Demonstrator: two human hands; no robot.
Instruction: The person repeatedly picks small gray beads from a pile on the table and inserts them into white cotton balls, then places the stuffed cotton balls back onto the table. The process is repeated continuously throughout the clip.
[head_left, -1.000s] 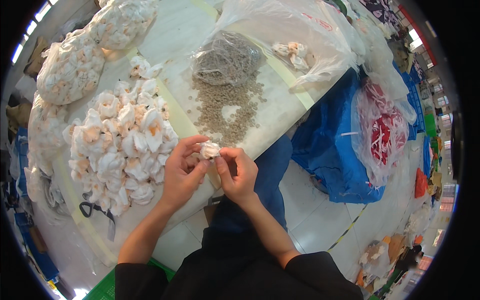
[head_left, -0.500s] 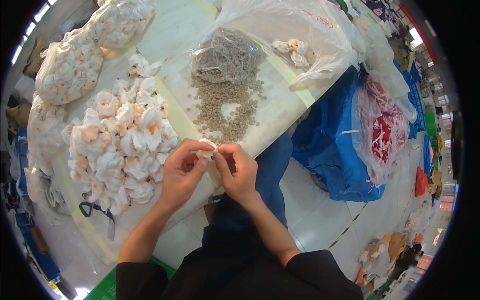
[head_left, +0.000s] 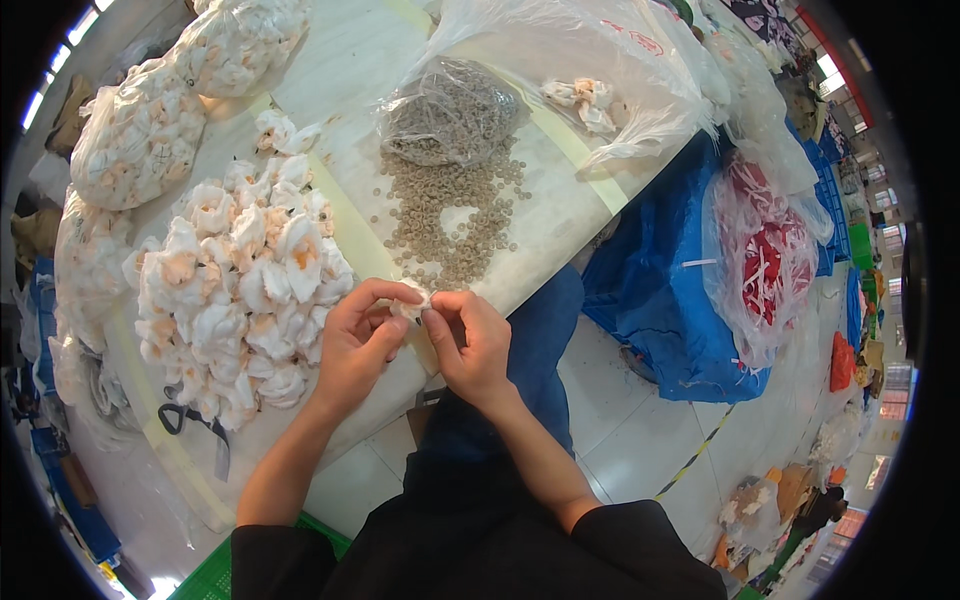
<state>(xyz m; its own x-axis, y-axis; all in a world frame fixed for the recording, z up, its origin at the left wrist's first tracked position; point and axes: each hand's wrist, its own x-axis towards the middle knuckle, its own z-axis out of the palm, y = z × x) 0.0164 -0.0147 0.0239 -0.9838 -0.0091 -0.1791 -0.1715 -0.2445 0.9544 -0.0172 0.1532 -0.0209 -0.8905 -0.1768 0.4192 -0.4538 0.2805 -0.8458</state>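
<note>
My left hand pinches a small white fabric flower between thumb and fingers at the table's near edge. Close against it, my right hand has thumb and forefinger pressed together at the flower's side; whatever lies between these fingertips is too small to make out. To the left spreads a heap of white fabric flowers with pale orange centres. Just beyond my hands, small grey-brown ring-shaped beads lie scattered, spilling from a clear plastic bag full of them.
Bags of white flowers line the table's far left. A black loop with a grey strap lies by the heap. Clear plastic sheeting holds a few flowers. Right of the table stands a blue-lined container with a red-filled bag.
Both hands have shifted slightly left and down with the white fabric flower. The flower has tilted a little between the fingers, and its dark spot shows. The heap and beads stay put.
</note>
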